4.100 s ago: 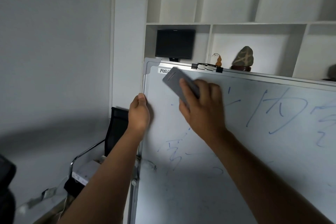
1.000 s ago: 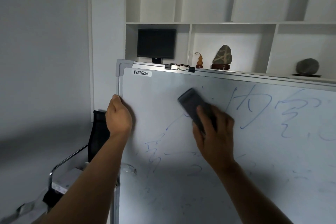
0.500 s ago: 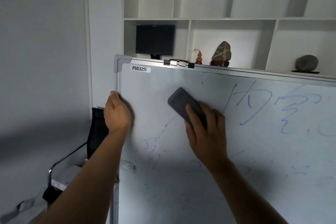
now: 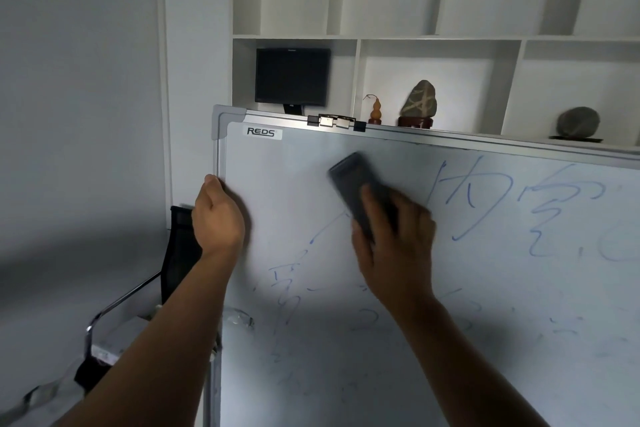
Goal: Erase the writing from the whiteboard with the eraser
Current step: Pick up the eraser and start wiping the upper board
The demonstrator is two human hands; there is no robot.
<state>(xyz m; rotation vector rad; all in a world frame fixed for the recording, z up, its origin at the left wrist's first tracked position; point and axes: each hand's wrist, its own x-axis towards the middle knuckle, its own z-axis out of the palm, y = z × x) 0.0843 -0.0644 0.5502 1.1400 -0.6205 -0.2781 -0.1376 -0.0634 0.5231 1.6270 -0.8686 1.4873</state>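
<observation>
The eraser [image 4: 360, 198] is held flat against the upper-left part of the whiteboard [image 4: 346, 374], tilted, its upper end free and its lower end covered by the right hand [image 4: 391, 246]. The right hand's fingers are curled over the block's lower half with the thumb along its near edge; eraser and hand are motion-blurred, so finer finger placement cannot be told. The left hand [image 4: 216, 218] is wrapped round the board's left frame edge [image 4: 217, 156], just below the top-left corner, fingers hidden behind the board.

Blue writing [image 4: 464, 198] is left to the right of the eraser (2 large characters at least), and fainter strokes [image 4: 287, 288] remain below it. The patch under the REDS label [image 4: 261, 132] is seen clean. Judged: task well short of done, most of the board not yet wiped.

Handling, judged: the eraser is taken as a light, stiff block with a soft felt face; it is best gripped by its long sides with the palm on top, so pressure is spread evenly. Tilting onto 1 edge would leave streaks. The board is smooth and slippery, and it seems free-standing (stand mostly out of view), so bracing at the frame is wanted while pushing.

Behind the board, a shelf unit [image 4: 358, 40] holds a dark monitor [image 4: 292, 76], a small gourd [image 4: 375, 111] and 2 stones [image 4: 419, 99]. A black chair [image 4: 180, 253] is seen at the left.
</observation>
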